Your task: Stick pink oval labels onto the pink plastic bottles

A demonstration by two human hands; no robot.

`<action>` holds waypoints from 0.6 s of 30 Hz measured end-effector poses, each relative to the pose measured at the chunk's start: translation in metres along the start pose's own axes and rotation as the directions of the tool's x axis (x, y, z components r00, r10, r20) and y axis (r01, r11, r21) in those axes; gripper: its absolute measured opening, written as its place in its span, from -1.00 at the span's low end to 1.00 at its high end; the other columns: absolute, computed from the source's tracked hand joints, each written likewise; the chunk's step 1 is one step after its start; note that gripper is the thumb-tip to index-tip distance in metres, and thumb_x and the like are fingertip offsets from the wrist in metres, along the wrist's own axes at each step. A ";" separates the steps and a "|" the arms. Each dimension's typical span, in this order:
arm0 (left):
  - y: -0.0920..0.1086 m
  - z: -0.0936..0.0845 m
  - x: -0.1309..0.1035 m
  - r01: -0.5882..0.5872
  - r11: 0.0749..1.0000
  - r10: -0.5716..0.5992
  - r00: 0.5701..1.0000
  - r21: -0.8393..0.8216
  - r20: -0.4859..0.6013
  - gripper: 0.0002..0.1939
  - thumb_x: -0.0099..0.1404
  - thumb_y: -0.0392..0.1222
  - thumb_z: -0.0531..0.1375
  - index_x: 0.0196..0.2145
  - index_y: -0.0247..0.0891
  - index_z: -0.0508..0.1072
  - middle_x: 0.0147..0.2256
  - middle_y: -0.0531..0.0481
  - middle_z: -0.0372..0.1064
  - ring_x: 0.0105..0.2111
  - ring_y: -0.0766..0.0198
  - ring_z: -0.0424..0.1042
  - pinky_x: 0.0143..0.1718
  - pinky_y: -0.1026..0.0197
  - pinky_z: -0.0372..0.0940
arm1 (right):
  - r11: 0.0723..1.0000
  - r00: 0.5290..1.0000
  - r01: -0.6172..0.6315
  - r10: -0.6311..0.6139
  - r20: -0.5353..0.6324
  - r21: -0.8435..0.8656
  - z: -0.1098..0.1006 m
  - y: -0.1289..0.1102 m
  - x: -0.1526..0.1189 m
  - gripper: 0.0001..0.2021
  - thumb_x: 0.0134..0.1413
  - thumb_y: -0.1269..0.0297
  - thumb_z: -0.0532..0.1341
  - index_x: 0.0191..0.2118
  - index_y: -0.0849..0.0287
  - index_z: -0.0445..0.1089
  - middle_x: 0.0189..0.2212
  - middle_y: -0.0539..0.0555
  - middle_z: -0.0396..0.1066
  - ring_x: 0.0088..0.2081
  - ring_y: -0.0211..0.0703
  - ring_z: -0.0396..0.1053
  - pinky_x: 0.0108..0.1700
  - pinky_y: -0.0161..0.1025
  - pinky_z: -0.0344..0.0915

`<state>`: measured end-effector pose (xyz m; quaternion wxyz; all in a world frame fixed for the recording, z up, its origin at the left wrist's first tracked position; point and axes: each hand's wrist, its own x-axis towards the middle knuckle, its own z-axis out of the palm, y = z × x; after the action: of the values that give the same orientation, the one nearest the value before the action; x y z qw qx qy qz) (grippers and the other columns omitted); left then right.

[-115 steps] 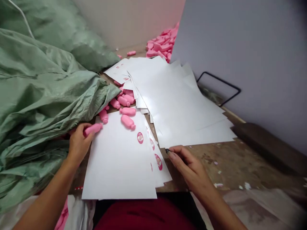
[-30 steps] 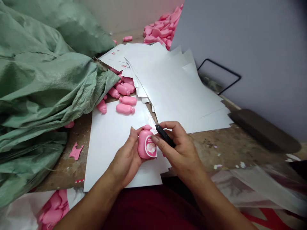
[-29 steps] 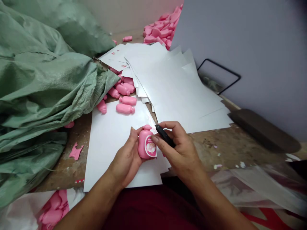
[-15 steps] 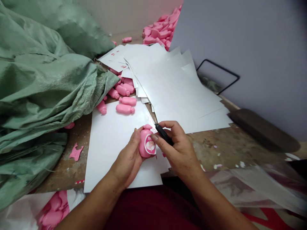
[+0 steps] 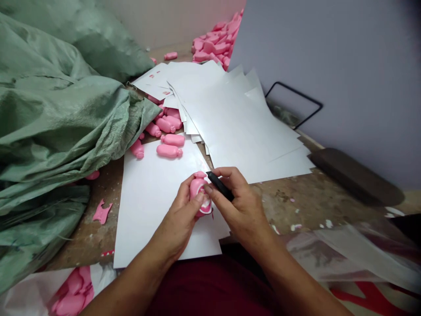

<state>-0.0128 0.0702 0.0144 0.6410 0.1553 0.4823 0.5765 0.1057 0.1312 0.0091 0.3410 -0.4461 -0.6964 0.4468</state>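
Observation:
A small pink plastic bottle (image 5: 196, 185) is gripped in my left hand (image 5: 179, 215), whose thumb presses on the round white-edged label (image 5: 206, 207) on its front. My right hand (image 5: 241, 202) is closed around a black pen-shaped tool (image 5: 221, 186), with its tip near the bottle's neck. The right thumb also touches the upper part of the label. Beneath both hands lies a white sheet (image 5: 144, 219). Two more pink bottles (image 5: 169, 151) lie on its far edge.
Stacked white sheets (image 5: 243, 131) cover the middle of the table. Green sacks (image 5: 66, 114) crowd the left side. Pink bottles are heaped (image 5: 215, 44) at the back. A pink scrap (image 5: 102, 212) lies left, a dark oblong object (image 5: 357, 175) right, and a bag of pink pieces (image 5: 74, 292) sits at front left.
My left thumb has moved from the bottle's side onto its label. The right hand and black tool have shifted slightly left, and the whole view has shifted a little.

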 end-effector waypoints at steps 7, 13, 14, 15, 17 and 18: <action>-0.005 -0.004 0.000 -0.047 0.997 0.049 0.998 0.054 -0.039 -0.55 0.28 -0.15 0.28 0.12 -0.11 0.38 0.17 -0.07 0.32 0.19 0.11 0.26 0.18 0.08 0.18 | 0.972 0.994 0.107 -0.106 0.016 -0.210 -0.004 0.000 0.001 -0.84 0.16 0.25 0.17 -0.14 0.06 0.39 -0.36 0.02 0.49 -0.41 -0.15 0.36 -0.33 -0.20 0.21; 0.000 0.001 -0.004 0.039 0.999 -0.039 0.999 -0.025 -0.015 -0.55 0.25 -0.16 0.30 0.09 -0.17 0.38 0.06 -0.13 0.37 0.01 0.13 0.39 -0.11 0.16 0.34 | 0.993 0.999 -0.034 0.029 0.044 0.115 -0.006 -0.002 0.000 -0.90 0.14 0.27 0.22 -0.20 0.07 0.35 -0.39 -0.06 0.45 -0.39 -0.23 0.38 -0.34 -0.27 0.26; 0.001 0.001 -0.004 0.032 0.999 -0.033 0.999 -0.021 -0.015 -0.56 0.25 -0.16 0.30 0.08 -0.17 0.38 0.06 -0.13 0.38 0.00 0.14 0.39 -0.12 0.17 0.34 | 0.992 0.999 -0.034 0.029 0.038 0.120 -0.006 -0.003 0.000 -0.89 0.14 0.27 0.22 -0.20 0.06 0.35 -0.39 -0.06 0.45 -0.38 -0.24 0.38 -0.33 -0.27 0.26; 0.000 0.001 -0.004 0.019 1.000 -0.019 1.000 -0.010 -0.017 -0.56 0.25 -0.16 0.30 0.08 -0.16 0.38 0.06 -0.12 0.38 0.00 0.14 0.39 -0.11 0.17 0.34 | 0.992 0.999 -0.031 0.027 0.035 0.119 -0.006 -0.003 0.000 -0.89 0.14 0.27 0.22 -0.20 0.06 0.35 -0.39 -0.06 0.45 -0.38 -0.24 0.38 -0.33 -0.27 0.27; -0.001 0.000 -0.004 -0.022 0.999 0.023 0.999 0.023 -0.027 -0.55 0.25 -0.14 0.31 0.09 -0.15 0.39 0.06 -0.10 0.39 0.00 0.15 0.39 -0.08 0.16 0.33 | 0.994 0.999 -0.025 0.021 0.033 0.109 -0.005 -0.004 -0.001 -0.89 0.14 0.27 0.21 -0.19 0.06 0.34 -0.39 -0.06 0.45 -0.38 -0.23 0.38 -0.32 -0.27 0.28; -0.002 -0.001 -0.004 -0.043 0.998 0.045 0.999 0.042 -0.031 -0.54 0.25 -0.14 0.31 0.09 -0.13 0.39 0.06 -0.08 0.39 0.01 0.16 0.38 -0.04 0.16 0.31 | 0.995 0.999 -0.019 0.016 0.033 0.095 -0.005 -0.004 -0.001 -0.90 0.15 0.26 0.21 -0.19 0.06 0.34 -0.38 -0.05 0.45 -0.38 -0.22 0.38 -0.32 -0.26 0.27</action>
<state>-0.0119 0.0660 0.0147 0.6170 0.1700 0.5009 0.5827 0.1093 0.1311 0.0144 0.3468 -0.4281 -0.6756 0.4899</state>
